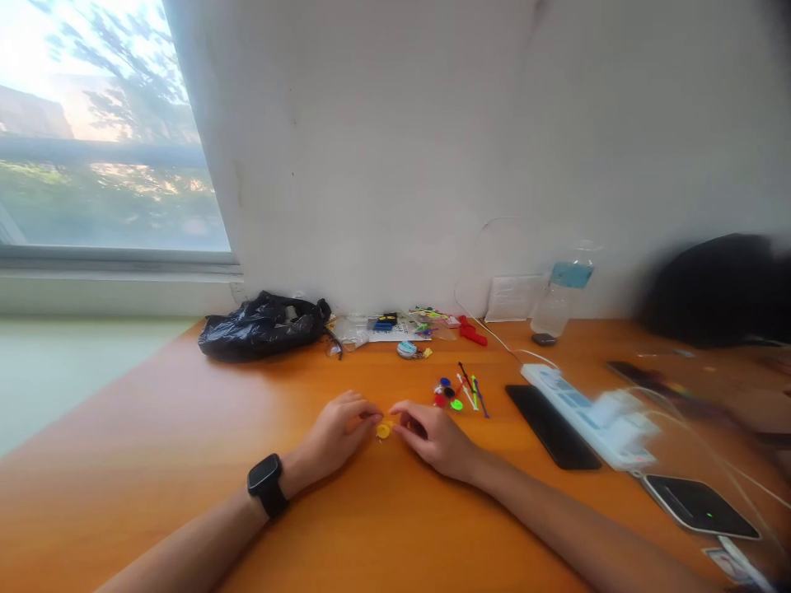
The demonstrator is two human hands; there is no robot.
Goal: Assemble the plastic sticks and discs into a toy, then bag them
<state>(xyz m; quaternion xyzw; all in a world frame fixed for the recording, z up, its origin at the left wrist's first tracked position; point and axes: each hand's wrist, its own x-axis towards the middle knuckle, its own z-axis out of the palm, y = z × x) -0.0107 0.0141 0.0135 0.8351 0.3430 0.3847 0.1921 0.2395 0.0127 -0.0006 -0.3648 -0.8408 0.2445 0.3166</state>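
A small yellow disc (383, 431) lies on the table between my two hands, close to the fingertips of both. My left hand (337, 430), with a black watch (265, 482) on its wrist, has thumb and fingers drawn together in a pinch at the disc's left edge. What it pinches, if anything, is too small to make out. From the right, my right hand (440, 441) reaches in with curled fingers, its thumb and index fingertip a little apart and nothing visible between them. Beyond it lie several coloured discs (456, 404) and several thin coloured sticks (475, 394).
Along the wall sit a black plastic bag (263, 325), small packets (386, 323), a red tool-like piece (472, 331) and a bottle (559, 301). On the right are a black phone-like slab (549, 427), a white power strip (574, 408) with cables, and a dark pad (701, 504).
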